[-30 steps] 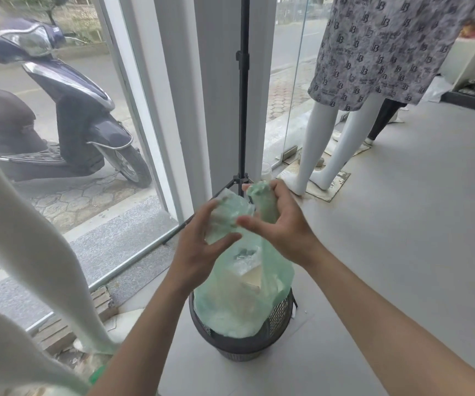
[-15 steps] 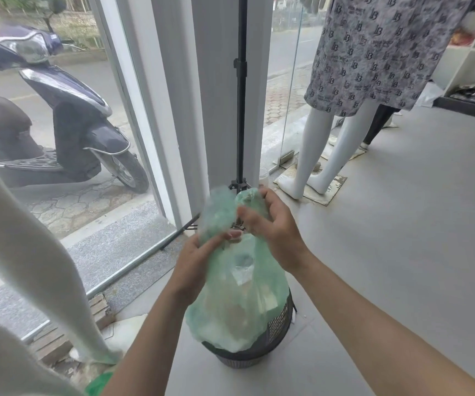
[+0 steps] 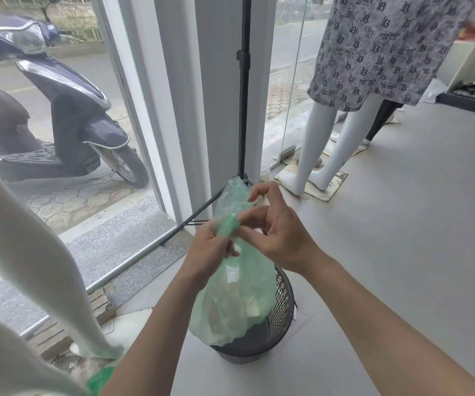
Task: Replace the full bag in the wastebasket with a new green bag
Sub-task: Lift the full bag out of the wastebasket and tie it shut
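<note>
A full translucent green bag (image 3: 235,298) hangs mostly lifted out of the dark mesh wastebasket (image 3: 283,304), its bottom still inside the rim. My left hand (image 3: 210,250) grips the gathered neck of the bag from the left. My right hand (image 3: 276,232) pinches the twisted top of the bag from the right, fingers bent around it. The bag's loose top end sticks up above both hands. A bit of another green bag (image 3: 99,378) shows at the bottom edge, left of my left arm.
A white mannequin leg (image 3: 39,238) stands close on the left. A black tripod stand (image 3: 243,110) rises just behind the basket by the white pillar. A dressed mannequin (image 3: 345,124) stands at the back right. Grey floor stretches to the right. A scooter (image 3: 59,110) is parked outside the glass.
The bag has risen further out of the wastebasket. Both hands have closed in on its top, which is now gathered and twisted into a narrow neck.
</note>
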Action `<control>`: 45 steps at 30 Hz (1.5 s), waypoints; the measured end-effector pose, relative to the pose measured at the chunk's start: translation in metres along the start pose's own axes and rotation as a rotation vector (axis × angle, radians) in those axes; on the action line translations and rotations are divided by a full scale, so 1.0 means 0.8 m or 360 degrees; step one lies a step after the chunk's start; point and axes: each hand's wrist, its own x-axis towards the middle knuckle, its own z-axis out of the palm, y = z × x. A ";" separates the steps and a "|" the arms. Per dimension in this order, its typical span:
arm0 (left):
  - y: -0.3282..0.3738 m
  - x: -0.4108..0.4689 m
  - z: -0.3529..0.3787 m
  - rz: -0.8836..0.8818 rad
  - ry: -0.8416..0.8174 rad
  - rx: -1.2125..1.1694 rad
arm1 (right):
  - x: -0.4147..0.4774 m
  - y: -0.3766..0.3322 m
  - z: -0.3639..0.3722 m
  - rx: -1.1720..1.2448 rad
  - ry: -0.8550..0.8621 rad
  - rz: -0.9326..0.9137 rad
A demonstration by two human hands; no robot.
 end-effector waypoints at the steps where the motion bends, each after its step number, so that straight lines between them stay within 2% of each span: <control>1: 0.000 0.000 0.001 0.0003 -0.0021 0.0125 | 0.000 -0.001 0.001 -0.0067 -0.0007 -0.0026; 4: 0.001 -0.003 0.002 0.0083 -0.0036 0.0564 | 0.010 0.005 0.001 -0.0706 0.0033 -0.0381; 6: -0.006 -0.001 -0.001 0.0122 -0.0107 0.0776 | 0.017 0.013 -0.001 -0.0959 0.0046 -0.0524; 10: -0.010 0.003 -0.003 0.0124 -0.0234 0.0735 | 0.023 0.024 0.003 -0.1077 -0.0098 -0.0191; 16: -0.002 0.004 -0.021 0.0116 -0.0257 0.0472 | 0.023 0.027 0.010 -0.0896 0.0300 0.0036; 18: -0.002 0.002 -0.025 0.0167 -0.0194 0.0600 | 0.026 0.029 0.005 -0.1007 0.0338 0.0145; 20: 0.005 0.000 -0.027 0.0279 -0.0166 0.0809 | 0.028 0.028 0.000 -0.1092 0.0233 0.0314; 22: 0.014 -0.002 -0.026 0.0372 -0.0218 0.0931 | 0.029 0.023 -0.007 -0.1083 0.0012 0.0494; 25: 0.020 -0.002 -0.024 0.0438 -0.0305 0.1069 | 0.029 0.019 -0.017 -0.0851 -0.0274 0.0688; 30: 0.028 -0.002 -0.015 0.0463 -0.0465 0.1158 | 0.019 0.013 -0.023 -0.0013 -0.0506 0.0965; 32: 0.028 -0.002 -0.015 0.0415 -0.0508 0.1137 | 0.016 0.012 -0.023 0.0199 -0.0649 0.0980; 35: 0.023 0.000 -0.023 0.0421 -0.0498 0.1089 | 0.015 0.017 -0.021 0.0564 -0.0597 0.1080; 37: 0.020 -0.002 -0.026 0.0540 -0.0395 0.1046 | 0.014 0.022 -0.022 0.0856 -0.0497 0.1185; 40: 0.013 -0.007 -0.025 0.0763 -0.0073 0.0927 | 0.012 0.027 -0.022 0.1171 -0.0361 0.1257; 43: 0.003 -0.013 -0.020 0.0921 0.0242 0.0852 | 0.012 0.029 -0.019 0.1185 -0.0331 0.1233; 45: -0.001 -0.015 -0.018 0.0932 0.0329 0.0913 | 0.013 0.031 -0.017 0.1149 -0.0283 0.1251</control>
